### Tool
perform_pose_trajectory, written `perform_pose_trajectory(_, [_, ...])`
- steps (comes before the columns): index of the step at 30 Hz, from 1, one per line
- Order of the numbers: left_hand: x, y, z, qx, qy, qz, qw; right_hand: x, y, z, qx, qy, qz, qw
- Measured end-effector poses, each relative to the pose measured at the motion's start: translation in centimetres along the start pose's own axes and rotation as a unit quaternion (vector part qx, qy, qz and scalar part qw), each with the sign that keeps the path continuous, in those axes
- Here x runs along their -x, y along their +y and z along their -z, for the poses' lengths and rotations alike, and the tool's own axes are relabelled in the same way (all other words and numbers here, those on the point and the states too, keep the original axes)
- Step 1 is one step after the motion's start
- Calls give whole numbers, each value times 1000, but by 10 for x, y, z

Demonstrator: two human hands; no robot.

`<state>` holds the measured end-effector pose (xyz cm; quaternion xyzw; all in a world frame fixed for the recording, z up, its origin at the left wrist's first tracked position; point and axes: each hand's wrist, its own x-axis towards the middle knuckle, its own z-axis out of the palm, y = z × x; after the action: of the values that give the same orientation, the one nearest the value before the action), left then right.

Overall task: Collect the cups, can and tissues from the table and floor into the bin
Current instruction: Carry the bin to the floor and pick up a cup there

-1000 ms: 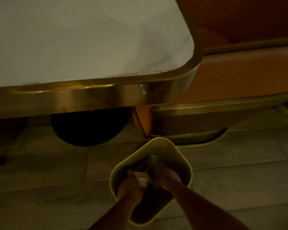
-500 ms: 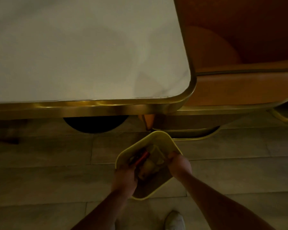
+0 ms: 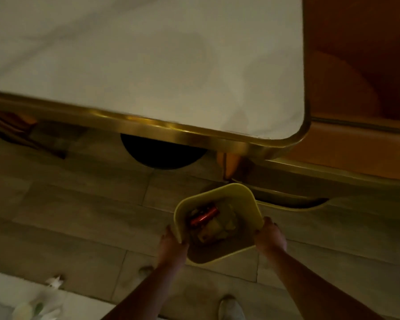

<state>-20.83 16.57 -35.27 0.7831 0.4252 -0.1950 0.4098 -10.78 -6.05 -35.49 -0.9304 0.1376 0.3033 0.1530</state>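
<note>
A yellow-green bin (image 3: 236, 191) is held above the tiled floor, below the table's front corner. My left hand (image 3: 172, 244) grips its left rim and my right hand (image 3: 269, 235) grips its right rim. Inside the bin lie a red can (image 3: 204, 217) and crumpled pale cups or tissues (image 3: 217, 229); I cannot tell them apart. The white table (image 3: 148, 65) with a gold edge fills the top of the view and nothing shows on the part I see.
An orange bench seat (image 3: 356, 144) with a gold base stands right of the table. The table's black round foot (image 3: 162, 155) is on the floor beneath it. Whitish blurred things (image 3: 42, 301) lie at the bottom left. My shoe (image 3: 231, 308) is below the bin.
Both hands came out of the bin and took hold of its rims. The bin has lifted and the view has swung left and tilted.
</note>
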Motion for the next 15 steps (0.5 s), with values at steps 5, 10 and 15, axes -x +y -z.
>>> perform_pose_trajectory(5, [-13,-10,-20,98,-6,90,991,-24,3,-7,11,-8,31,999])
perform_pose_trajectory(10, [-27,-26,-25,58,46,94,993,-36,3,-11,37,20,34,999])
perform_pose_trajectory(15, [-31,-41,-5,22,68,98,993,-25,-10,-11,33,45,72,996])
